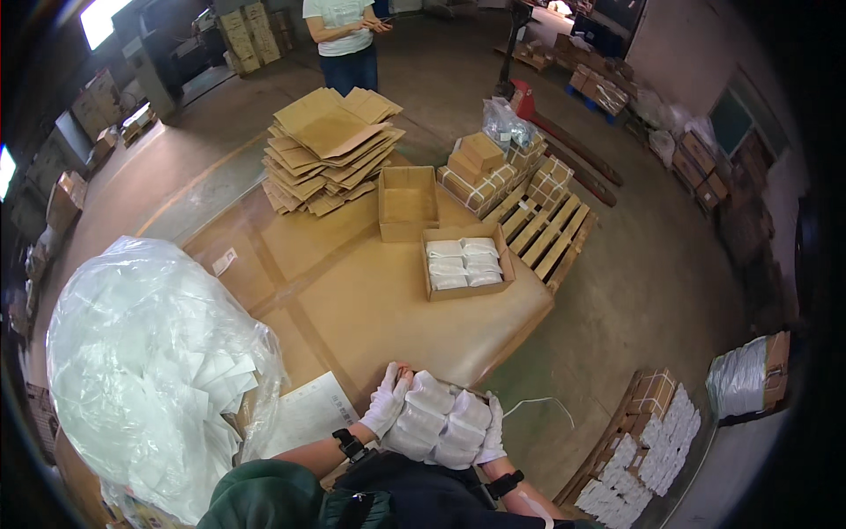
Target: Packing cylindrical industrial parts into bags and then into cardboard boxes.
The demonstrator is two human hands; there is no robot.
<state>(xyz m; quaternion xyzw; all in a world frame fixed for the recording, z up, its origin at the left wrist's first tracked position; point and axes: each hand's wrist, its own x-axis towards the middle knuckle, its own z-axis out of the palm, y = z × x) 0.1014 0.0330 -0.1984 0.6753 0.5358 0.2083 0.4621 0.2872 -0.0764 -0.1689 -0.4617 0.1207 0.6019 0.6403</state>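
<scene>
A block of white, soft, pillow-shaped packets (pixel 436 421) is held in front of the body, at the near edge of the broad, brown, cardboard-covered table (pixel 352 282). It lies between the hands: its left side is grasped by the white-gloved left hand (pixel 385 407), and its right side is gripped by the white-gloved right hand (pixel 493 432). A thin brown edge is seen along the far side of the block; whether a carton is held beneath cannot be told.

The table's right edge is slanted from its far right corner toward the right hand, and the grey concrete floor (pixel 608 300) is seen beyond it. Between the block and the brown carton filled with white packets (pixel 476 292), set near the table's far right corner, a stretch of tabletop is left for movement. On the table's left, room is taken up by a large, bulging, clear plastic bag (pixel 132 353) and, just beside the left hand, by a flat white printed sheet (pixel 308 414).
</scene>
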